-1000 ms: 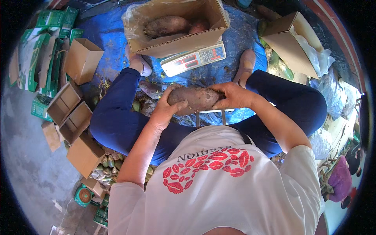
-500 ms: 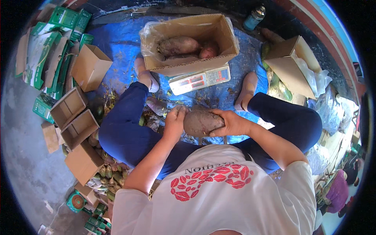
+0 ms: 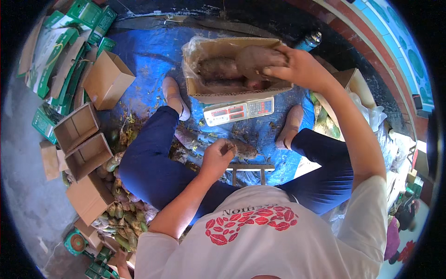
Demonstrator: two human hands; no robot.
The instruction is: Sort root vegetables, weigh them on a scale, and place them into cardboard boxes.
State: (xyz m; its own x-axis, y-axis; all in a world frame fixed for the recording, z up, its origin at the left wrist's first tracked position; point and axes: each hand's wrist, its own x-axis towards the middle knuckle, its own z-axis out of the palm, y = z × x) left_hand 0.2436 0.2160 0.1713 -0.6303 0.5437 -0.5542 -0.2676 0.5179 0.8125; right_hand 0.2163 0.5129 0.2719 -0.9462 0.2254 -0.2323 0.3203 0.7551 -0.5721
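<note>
Right hand (image 3: 304, 67): fingers and thumb spread around one end of a brown tuber (image 3: 259, 60), at the carton's mouth. Left hand (image 3: 216, 162): fingers curled in; how tightly, or on what, cannot tell. Risk: a one-ended grip on a thick, earthy (probably slippery) body could let it slide and bruise the tubers (image 3: 219, 69) underneath; a knock could shift the carton (image 3: 223, 98), apparently resting on the scale (image 3: 239, 111). Skins dull, rough, rounded; board stiff, corrugated; liner (image 3: 189, 53) clear, thin, crumpled; scale pale, flat, hard-cased; tarp (image 3: 146, 56) blue, creased, strewn with debris.
</note>
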